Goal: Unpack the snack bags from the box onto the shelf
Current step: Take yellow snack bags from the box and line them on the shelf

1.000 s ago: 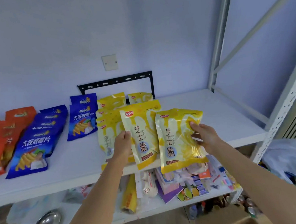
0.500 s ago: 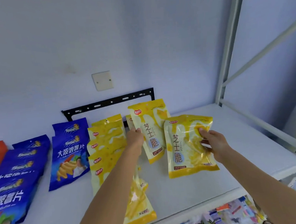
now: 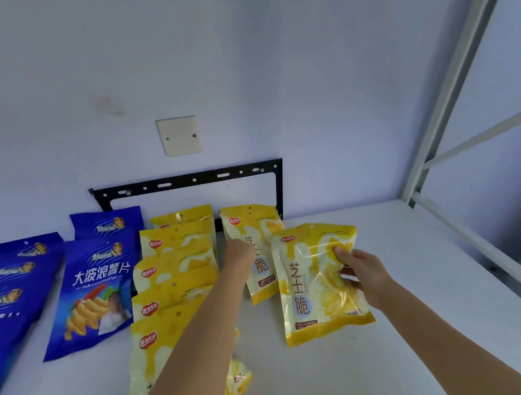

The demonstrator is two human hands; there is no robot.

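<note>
Right hand (image 3: 363, 271) grips a yellow snack bag (image 3: 316, 282) along its right edge, thumb on the front face, fingers curled behind. The bag is a flat, glossy plastic pouch, rectangular, with a cream drip pattern over yellow, a small red logo at the top left corner and blue characters running down the front. Its film is creased and shiny where the thumb presses. It sits low over the white shelf (image 3: 419, 277), right of centre; whether its bottom edge touches the board cannot be told.

Left hand (image 3: 239, 253) grasps a second yellow bag (image 3: 256, 229) of the same print at its left edge, further back. This bag's top edge is close to the wall. Fingers are hidden behind the hand, so the exact hold is unclear.

Left of that arm, a column of identical yellow pouches (image 3: 177, 269) lies shingled, each overlapping the one behind, running from the wall to the near edge. The left forearm covers part of the nearest ones.

Further left, blue chip bags (image 3: 96, 292) lie flat in overlapping rows, glossy, with white characters and a picture of ridged chips.

The shelf board is smooth, matte white. Behind it, a black perforated metal bracket (image 3: 187, 182) is fixed to the pale wall, with a square beige blank plate (image 3: 179, 136) above. Grey-white metal rack uprights (image 3: 452, 83) and braces stand at right.
</note>
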